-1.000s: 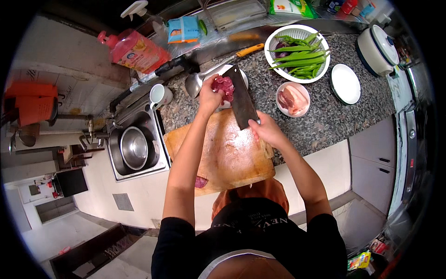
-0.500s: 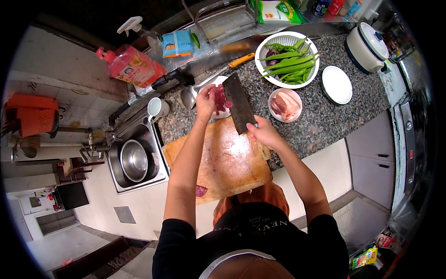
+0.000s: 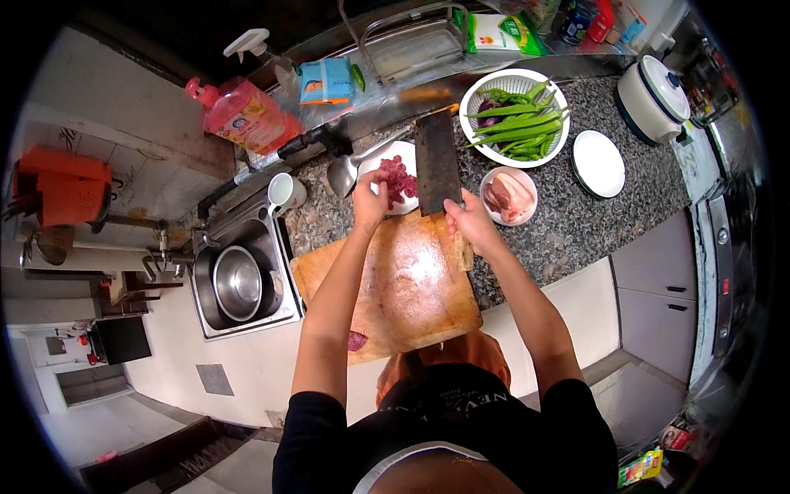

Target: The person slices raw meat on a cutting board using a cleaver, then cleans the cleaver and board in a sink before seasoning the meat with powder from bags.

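Observation:
My right hand [image 3: 469,221] is closed round the handle of a cleaver [image 3: 438,165], its broad dark blade pointing away from me. To the left of the blade, a heap of cut raw red meat [image 3: 398,178] lies on a white plate [image 3: 406,151]. My left hand [image 3: 372,198] is at the plate's left side, thumb and fingers a little apart, fingertips by the meat. Below both hands rests a wooden cutting board [image 3: 403,284], wet and shiny. A small piece of red meat [image 3: 356,340] sits near its front left edge, partly behind my left forearm.
Right of the cleaver stand a bowl of pale meat [image 3: 510,198], a white basket [image 3: 471,107] of green vegetables and stacked white plates [image 3: 598,165]. A metal ladle [image 3: 341,178] and a mug [image 3: 285,191] are to the left, beside the sink [image 3: 284,300] with a metal basin.
The red meat, earlier between my left hand and the blade, now lies on the plate. The cleaver has swung upright and moved right, away from the left hand.

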A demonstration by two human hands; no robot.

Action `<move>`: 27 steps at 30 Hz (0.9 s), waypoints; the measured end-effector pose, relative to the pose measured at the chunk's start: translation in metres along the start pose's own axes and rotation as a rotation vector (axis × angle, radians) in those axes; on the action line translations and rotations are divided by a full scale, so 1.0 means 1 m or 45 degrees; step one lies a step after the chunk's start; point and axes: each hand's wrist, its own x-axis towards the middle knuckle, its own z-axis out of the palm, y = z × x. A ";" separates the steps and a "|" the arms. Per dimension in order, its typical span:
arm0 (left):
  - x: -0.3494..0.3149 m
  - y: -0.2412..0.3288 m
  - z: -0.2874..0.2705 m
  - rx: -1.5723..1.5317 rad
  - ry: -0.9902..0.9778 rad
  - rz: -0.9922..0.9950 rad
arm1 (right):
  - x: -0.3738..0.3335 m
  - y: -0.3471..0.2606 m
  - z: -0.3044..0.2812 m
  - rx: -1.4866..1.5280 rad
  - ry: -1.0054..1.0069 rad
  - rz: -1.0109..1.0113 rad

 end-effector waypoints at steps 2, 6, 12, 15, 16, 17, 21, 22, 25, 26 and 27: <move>0.001 0.016 0.002 -0.308 -0.033 -0.179 | -0.002 0.000 -0.001 -0.005 0.028 0.021; -0.004 0.027 -0.011 -1.038 0.026 -0.567 | -0.027 0.001 0.000 0.021 -0.007 0.013; 0.004 0.020 -0.048 -1.439 0.138 -0.978 | -0.097 0.057 -0.029 -0.160 -0.110 0.105; 0.019 0.050 -0.045 -1.394 0.044 -0.905 | -0.129 0.087 -0.035 -0.167 -0.087 0.220; 0.024 0.048 -0.038 -1.457 -0.014 -0.811 | -0.140 0.091 -0.034 -0.119 -0.077 0.248; 0.027 0.049 -0.028 -1.399 -0.023 -0.709 | -0.148 0.095 -0.033 -0.106 -0.069 0.278; 0.026 0.007 0.020 -0.601 -0.356 -0.405 | -0.170 0.107 -0.025 -0.110 -0.055 0.402; 0.025 -0.031 0.032 -0.418 -0.334 -0.282 | -0.171 0.105 -0.025 -0.139 -0.078 0.433; 0.029 -0.008 0.043 -0.463 -0.492 -0.377 | -0.178 0.112 -0.031 -0.161 -0.127 0.388; 0.025 0.014 0.035 -0.403 -0.407 -0.371 | -0.178 0.122 -0.034 -0.216 -0.124 0.394; 0.025 0.031 0.025 -0.334 -0.303 -0.360 | -0.180 0.123 -0.032 -0.196 -0.134 0.389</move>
